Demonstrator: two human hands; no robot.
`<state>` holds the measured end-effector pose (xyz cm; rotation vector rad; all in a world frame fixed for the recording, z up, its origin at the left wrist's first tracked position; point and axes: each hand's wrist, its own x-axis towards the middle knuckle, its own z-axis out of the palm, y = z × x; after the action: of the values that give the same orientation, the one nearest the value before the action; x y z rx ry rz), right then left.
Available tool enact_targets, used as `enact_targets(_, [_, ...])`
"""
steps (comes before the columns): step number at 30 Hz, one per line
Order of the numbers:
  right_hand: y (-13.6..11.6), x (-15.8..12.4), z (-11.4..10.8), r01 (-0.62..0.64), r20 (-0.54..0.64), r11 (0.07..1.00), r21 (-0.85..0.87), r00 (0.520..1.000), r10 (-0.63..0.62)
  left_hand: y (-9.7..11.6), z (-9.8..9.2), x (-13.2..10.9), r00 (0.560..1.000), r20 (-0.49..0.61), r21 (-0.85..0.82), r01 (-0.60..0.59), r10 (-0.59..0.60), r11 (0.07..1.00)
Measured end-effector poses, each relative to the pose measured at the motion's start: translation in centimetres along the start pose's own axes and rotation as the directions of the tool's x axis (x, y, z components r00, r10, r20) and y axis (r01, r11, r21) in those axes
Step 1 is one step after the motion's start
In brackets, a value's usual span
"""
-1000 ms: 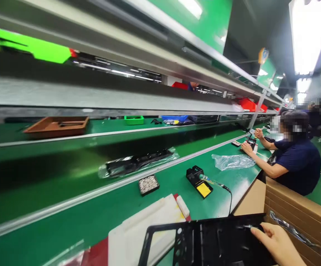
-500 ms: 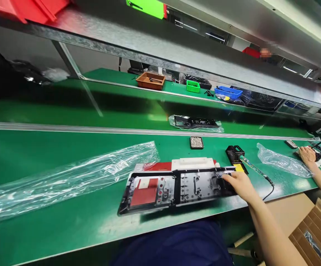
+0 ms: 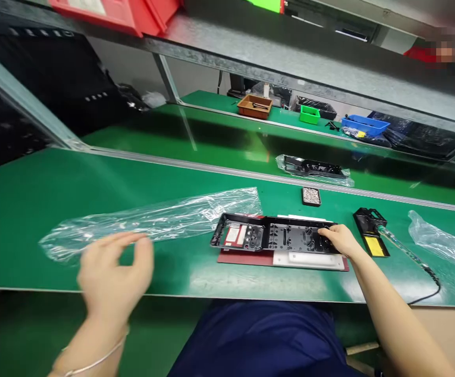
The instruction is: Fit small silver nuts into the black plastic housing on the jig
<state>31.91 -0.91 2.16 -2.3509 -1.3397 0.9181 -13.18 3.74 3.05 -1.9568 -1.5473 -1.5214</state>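
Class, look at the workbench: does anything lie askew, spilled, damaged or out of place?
Nothing is spilled or visibly broken. The black frame under the right hand lies slightly skewed on the red and white fixture, overhanging its left end. A crumpled plastic bag sprawls beside it.

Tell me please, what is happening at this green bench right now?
A person sits at a green bench. The right hand rests on the right end of a long black plastic frame, which lies on a red and white fixture. The left hand is raised, open and blurred, in front of a long clear plastic bag lying left of the frame. A soldering iron stand and a small tray of screws sit nearby.
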Motion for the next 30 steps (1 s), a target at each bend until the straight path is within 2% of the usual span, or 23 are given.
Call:
enact_targets(3, [0.8, 0.6, 0.3, -0.005, 0.028, 1.000, 0.006, 1.000, 0.005, 2.6, 2.4, -0.9, 0.972, 0.158, -0.085, -0.160, 0.172, 0.983])
enact_targets(5, [1.1, 0.9, 0.2, 0.005, 0.017, 1.000, -0.015, 1.000, -0.005, 5.0, 3.9, -1.3, 0.913, 0.273, -0.199, -0.254, 0.302, 0.947])
enact_targets(8, [1.4, 0.9, -0.3, 0.003, -0.028, 0.998, -0.071, 1.000, -0.005, 8.1, 5.4, -1.4, 0.808, 0.389, -0.325, -0.329, 0.443, 0.886])
enact_targets(10, [1.4, 0.6, -0.6, -0.013, -0.052, 0.995, -0.097, 0.999, 0.008, 9.0, 6.2, -1.2, 0.758, 0.446, -0.348, -0.343, 0.476, 0.872])
enact_targets(11, [1.2, 0.4, -0.7, -0.021, -0.061, 0.994, -0.107, 0.998, 0.015, 8.8, 6.5, -0.9, 0.747, 0.471, -0.336, -0.339, 0.469, 0.878])
enact_targets(14, [0.6, -0.3, -0.7, -0.025, -0.079, 0.990, -0.142, 0.997, 0.014, 6.4, 7.5, 0.2, 0.774, 0.530, -0.205, -0.281, 0.347, 0.938])
enact_targets(15, [0.4, -0.4, -0.5, -0.024, -0.086, 0.988, -0.156, 0.996, 0.010, 5.0, 7.8, 0.6, 0.789, 0.546, -0.137, -0.247, 0.281, 0.959])
enact_targets(17, [0.1, -0.6, -0.1, -0.027, -0.102, 0.984, -0.179, 0.995, 0.008, 1.8, 8.1, 1.2, 0.790, 0.596, -0.005, -0.179, 0.147, 0.984])
enact_targets(20, [0.0, -0.7, 0.6, -0.039, -0.131, 0.982, -0.184, 0.991, 0.015, -3.0, 8.1, 1.2, 0.720, 0.694, 0.134, -0.113, -0.012, 0.984])
enact_targets(23, [0.1, -0.8, 1.0, -0.032, -0.159, 0.988, -0.153, 0.987, 0.007, -6.2, 7.9, 0.7, 0.669, 0.735, 0.228, -0.091, -0.110, 0.969])
enact_targets(25, [0.1, -1.1, 1.1, -0.018, -0.191, 0.992, -0.123, 0.982, -0.005, -7.4, 8.1, 0.6, 0.679, 0.722, 0.261, -0.087, -0.135, 0.961])
enact_targets(27, [0.4, -1.5, 1.1, 0.006, -0.248, 0.997, -0.083, 0.968, -0.026, -8.0, 8.6, 0.9, 0.706, 0.698, 0.257, -0.091, -0.120, 0.962])
enact_targets(30, [1.6, -2.7, 1.2, 0.055, -0.371, 0.999, 0.000, 0.927, -0.051, -8.1, 9.5, 2.3, 0.791, 0.608, 0.237, -0.100, -0.067, 0.966])
